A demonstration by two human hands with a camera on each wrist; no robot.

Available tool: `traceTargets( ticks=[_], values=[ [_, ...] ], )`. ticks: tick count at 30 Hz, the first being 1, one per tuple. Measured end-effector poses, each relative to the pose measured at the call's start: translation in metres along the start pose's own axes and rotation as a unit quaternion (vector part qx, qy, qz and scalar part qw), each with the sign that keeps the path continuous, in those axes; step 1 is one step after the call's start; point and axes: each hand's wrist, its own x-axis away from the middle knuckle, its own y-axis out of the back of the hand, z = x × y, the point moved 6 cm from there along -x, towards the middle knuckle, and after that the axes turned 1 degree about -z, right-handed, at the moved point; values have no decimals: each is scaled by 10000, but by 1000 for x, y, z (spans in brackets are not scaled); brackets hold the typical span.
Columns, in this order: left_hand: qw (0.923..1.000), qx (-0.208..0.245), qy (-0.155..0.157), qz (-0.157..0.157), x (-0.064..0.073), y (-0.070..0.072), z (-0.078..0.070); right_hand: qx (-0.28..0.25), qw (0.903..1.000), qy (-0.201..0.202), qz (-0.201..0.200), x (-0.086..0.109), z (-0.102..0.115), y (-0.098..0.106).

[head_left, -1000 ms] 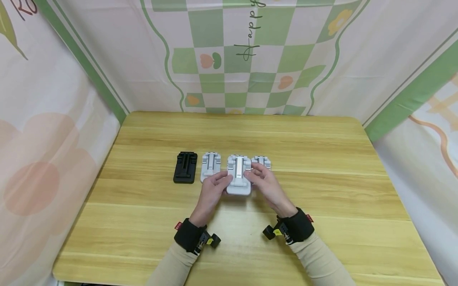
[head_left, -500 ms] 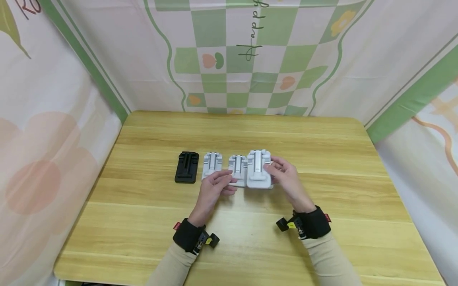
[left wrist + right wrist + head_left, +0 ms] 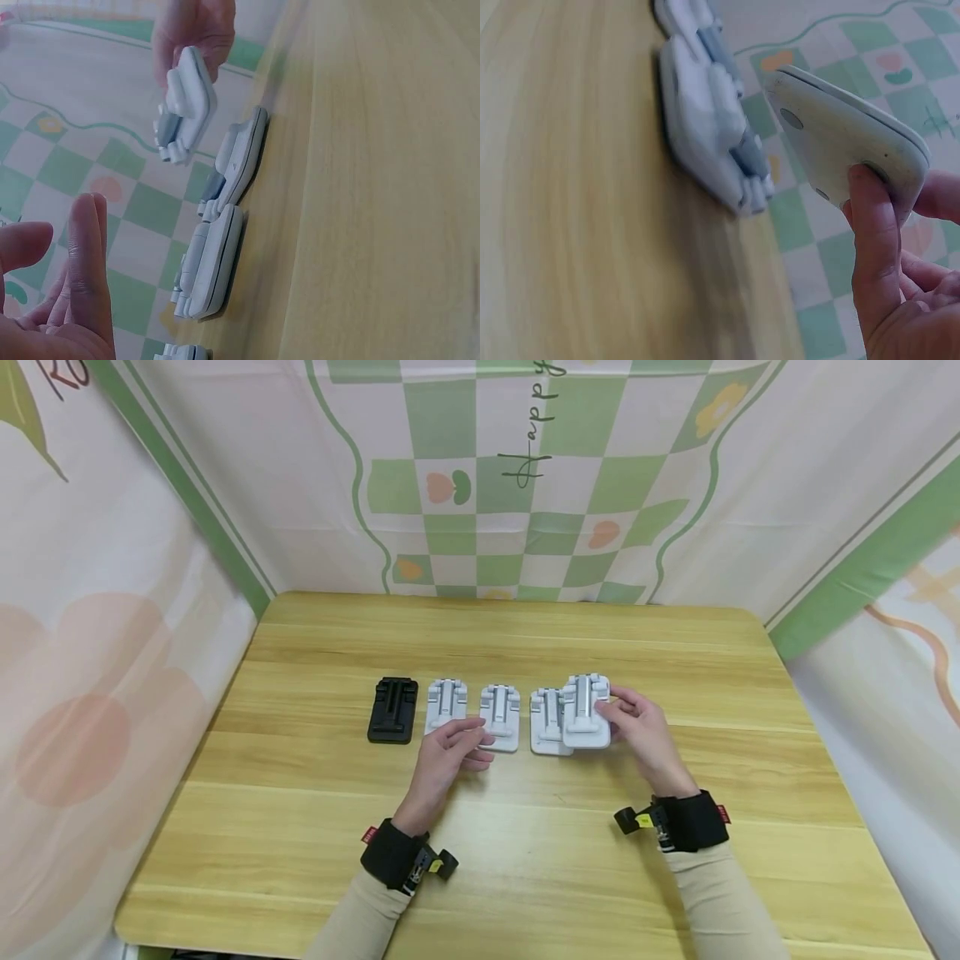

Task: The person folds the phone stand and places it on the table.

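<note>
My right hand [image 3: 643, 735] pinches a white folded phone stand [image 3: 586, 714] by its right edge and holds it above the table. The right wrist view shows the underside of this held stand [image 3: 832, 135], with round pads. Just left of it, a white phone stand [image 3: 549, 727] lies flat, partly covered by the held one in the head view. My left hand [image 3: 446, 764] hovers with loose fingers and nothing in them. It partly covers two more white stands, the middle one [image 3: 501, 710] and the left one [image 3: 446, 702]. A black phone stand [image 3: 393, 710] lies at the row's left end.
The stands lie in a row across the wooden table [image 3: 315, 827]. Behind the table hangs a checkered green and white cloth [image 3: 517, 485]. Black camera straps circle the left wrist [image 3: 395, 854] and the right wrist [image 3: 693, 821].
The right hand has carried the white phone stand rightward from above the middle of the row. The left hand has let go of it and stayed near the middle stand.
</note>
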Motion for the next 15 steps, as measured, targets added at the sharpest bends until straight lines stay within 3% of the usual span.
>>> traceTargets(
  ticks=[6, 15],
  values=[
    [10000, -40, -15, -42, 0, 2, 2, -133, 9997, -176, -45, -5, -10, 11],
    [9999, -108, -37, -23, 1, 3, 2, 604, 9973, -407, -63, -6, -22, 17]
  ],
)
